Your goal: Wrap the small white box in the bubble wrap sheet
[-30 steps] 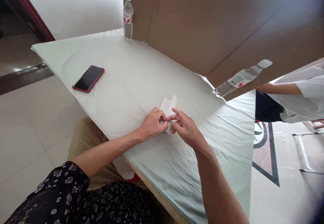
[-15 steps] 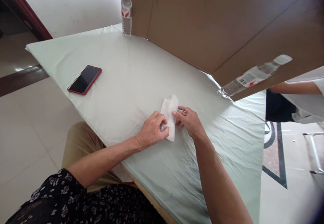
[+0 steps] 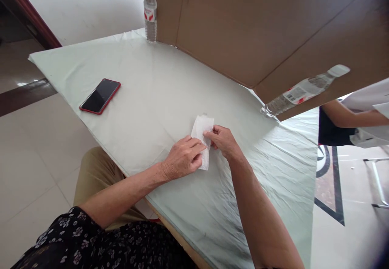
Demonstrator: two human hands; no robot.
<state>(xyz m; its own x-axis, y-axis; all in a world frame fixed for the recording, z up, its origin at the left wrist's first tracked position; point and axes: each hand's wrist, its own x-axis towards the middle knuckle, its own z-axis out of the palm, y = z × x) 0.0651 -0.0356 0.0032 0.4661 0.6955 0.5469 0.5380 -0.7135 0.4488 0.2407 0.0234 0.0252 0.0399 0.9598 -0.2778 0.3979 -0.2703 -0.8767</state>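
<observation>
Away from tablecloth (image 3: 146, 90) edges, right hand (image 3: 224, 140) pinches tissue (image 3: 200, 126); left hand's (image 3: 184, 156) grip is unclear.

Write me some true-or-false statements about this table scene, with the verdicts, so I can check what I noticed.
1. The right hand holds a white sheet. True.
2. A red-edged phone lies on the pale cloth. True.
3. The left hand rests on the phone. False: it is at the white sheet, apart from the phone.
4. Only one bottle is in view. False: there are two, a left bottle and a right bottle, by the brown panel.
5. Another person's arm shows at the right. True.
</observation>
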